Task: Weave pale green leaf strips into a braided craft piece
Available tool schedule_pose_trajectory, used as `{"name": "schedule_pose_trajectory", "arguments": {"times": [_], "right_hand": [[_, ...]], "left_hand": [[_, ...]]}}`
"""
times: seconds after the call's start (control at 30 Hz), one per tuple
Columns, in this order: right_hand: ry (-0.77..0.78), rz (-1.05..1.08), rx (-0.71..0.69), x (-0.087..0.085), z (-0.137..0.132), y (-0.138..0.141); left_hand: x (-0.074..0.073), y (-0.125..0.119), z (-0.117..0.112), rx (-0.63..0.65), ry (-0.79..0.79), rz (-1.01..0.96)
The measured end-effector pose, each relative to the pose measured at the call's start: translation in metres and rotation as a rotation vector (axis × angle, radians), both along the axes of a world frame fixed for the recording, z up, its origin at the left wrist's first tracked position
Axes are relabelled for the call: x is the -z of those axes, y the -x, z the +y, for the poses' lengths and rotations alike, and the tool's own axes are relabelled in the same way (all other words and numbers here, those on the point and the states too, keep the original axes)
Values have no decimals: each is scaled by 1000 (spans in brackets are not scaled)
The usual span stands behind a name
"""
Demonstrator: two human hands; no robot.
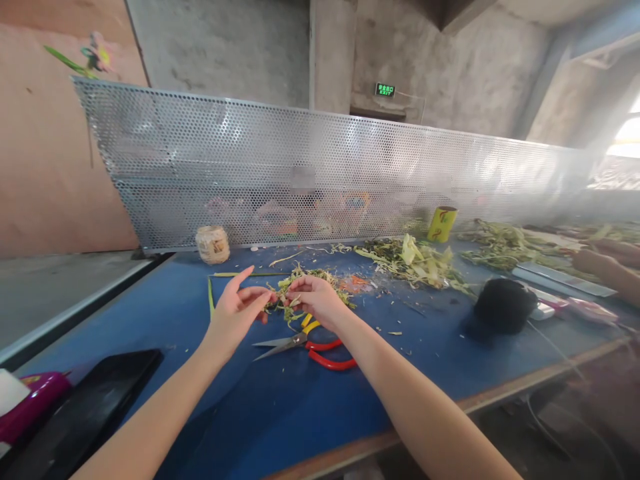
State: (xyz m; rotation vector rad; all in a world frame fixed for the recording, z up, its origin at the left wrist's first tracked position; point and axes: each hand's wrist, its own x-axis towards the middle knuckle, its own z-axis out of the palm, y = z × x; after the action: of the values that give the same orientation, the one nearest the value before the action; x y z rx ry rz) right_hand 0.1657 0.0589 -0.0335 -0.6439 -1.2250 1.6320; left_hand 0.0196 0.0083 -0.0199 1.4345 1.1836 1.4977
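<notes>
Above the blue table, my left hand [241,305] has one finger raised. Its thumb and other fingertips are closed in a pinch; what lies between them is too small to make out. Close beside it on the right, my right hand [320,301] is closed at the fingertips on a pale green plant strip. A loose pile of green and straw-coloured plant scraps [327,277] lies just behind and partly hidden by my hands. Scissors [295,341] with red and yellow handles rest under my right wrist, blades spread and pointing left.
A ball of cream twine [213,245] stands back left. A long stem [250,274] lies nearby. More plant leaves [415,260], a yellow can [443,224] and a black spool [505,305] are right. A black tray [115,380] is front left. Another person's hands [607,257] work far right.
</notes>
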Motion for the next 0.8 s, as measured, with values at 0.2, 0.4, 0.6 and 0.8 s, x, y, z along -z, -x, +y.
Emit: {"name": "schedule_pose_trajectory", "arguments": {"times": [0.2,0.4,0.6,0.8], "right_hand": [[-3,11,9,-2,-2,-1],[-4,13,-1,1,0,0],[34,13,-4,-1,0,-1],[36,25,-8,-3,-2,0]], "left_hand": [[5,3,-2,-77,-141,604],[6,1,-3,-55,-187,693],[4,0,-4,-30,-209,636],[6,-2,-5,-89,-194,715]]}}
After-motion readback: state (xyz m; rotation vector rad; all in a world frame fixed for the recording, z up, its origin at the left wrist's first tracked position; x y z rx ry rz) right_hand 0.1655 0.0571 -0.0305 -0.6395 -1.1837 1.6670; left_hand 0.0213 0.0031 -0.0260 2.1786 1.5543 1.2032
